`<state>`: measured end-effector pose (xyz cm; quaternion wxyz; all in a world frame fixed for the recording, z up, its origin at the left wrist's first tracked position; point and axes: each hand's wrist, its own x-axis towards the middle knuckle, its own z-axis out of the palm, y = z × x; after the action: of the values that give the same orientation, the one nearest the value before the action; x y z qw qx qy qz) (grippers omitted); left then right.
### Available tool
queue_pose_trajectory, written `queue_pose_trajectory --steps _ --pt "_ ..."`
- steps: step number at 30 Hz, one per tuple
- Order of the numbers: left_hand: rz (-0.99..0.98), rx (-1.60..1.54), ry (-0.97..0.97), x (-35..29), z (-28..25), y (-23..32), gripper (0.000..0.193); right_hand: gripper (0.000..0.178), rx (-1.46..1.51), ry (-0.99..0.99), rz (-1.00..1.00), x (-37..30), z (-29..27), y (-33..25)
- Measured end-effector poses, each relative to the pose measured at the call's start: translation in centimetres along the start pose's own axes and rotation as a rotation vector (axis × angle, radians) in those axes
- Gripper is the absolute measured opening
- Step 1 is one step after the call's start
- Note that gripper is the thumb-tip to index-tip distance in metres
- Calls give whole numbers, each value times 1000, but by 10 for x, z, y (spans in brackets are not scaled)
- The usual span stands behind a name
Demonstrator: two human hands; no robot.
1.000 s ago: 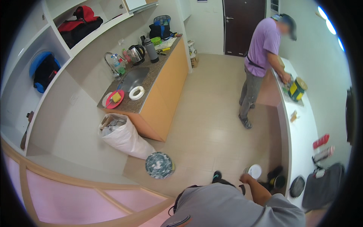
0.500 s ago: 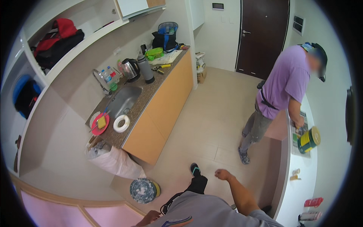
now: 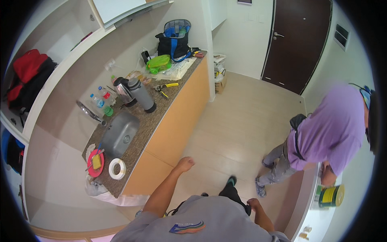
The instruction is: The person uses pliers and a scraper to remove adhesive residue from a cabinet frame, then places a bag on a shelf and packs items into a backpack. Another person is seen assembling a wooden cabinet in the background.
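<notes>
My left hand (image 3: 185,164) is held out ahead of my body beside the orange cabinet front (image 3: 169,139). Its fingers are loosely curled in and I see nothing in them. Low at my right side, near my thigh, my right hand (image 3: 254,203) also hangs curled, with no object visible in it. On the counter (image 3: 151,117), to the left of my left hand, lie a white tape roll (image 3: 117,169) and a red plate (image 3: 95,163) carrying a yellow sponge (image 3: 96,162). A steel sink (image 3: 120,135) is set in beyond them.
To the right, a person in a purple shirt (image 3: 330,125) bends over a white ledge (image 3: 318,222) with a green-and-yellow can (image 3: 331,196). A kettle (image 3: 124,92), grey flask (image 3: 141,96), pliers (image 3: 166,86) and bag (image 3: 174,42) stand farther along the counter. A dark door (image 3: 297,44) closes the far end.
I have stepped forward, and the counter and person look nearer. My left hand has swung forward while my right has dropped back. The round lidded bucket has left the view.
</notes>
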<state>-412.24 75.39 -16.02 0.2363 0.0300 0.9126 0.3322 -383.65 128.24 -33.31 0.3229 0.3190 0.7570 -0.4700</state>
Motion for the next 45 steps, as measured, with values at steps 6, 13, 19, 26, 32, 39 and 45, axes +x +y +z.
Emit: queue_pose_trajectory --steps 6,13,19,26,32,39,45 --pt "380 -92 -61 183 2 120 39 8 -704 -2 -917 226 -95 -66" --pt "59 -98 -27 264 -98 121 49 18 -11 -170 -110 316 -182 -385" --pt "-121 -483 187 320 -182 129 43 16 -61 -184 -245 458 -251 -549" --pt "29 -845 423 447 -342 136 35 17 71 -76 -364 528 -191 -733" --pt "287 -547 651 578 -558 213 42 33 191 -217 -788 477 -130 -966" --pt "236 -559 870 723 -756 230 47 34 336 -445 -1116 443 -109 -1210" --pt "-256 -124 678 892 -831 198 62 32 426 -681 -1137 425 -123 -1357"
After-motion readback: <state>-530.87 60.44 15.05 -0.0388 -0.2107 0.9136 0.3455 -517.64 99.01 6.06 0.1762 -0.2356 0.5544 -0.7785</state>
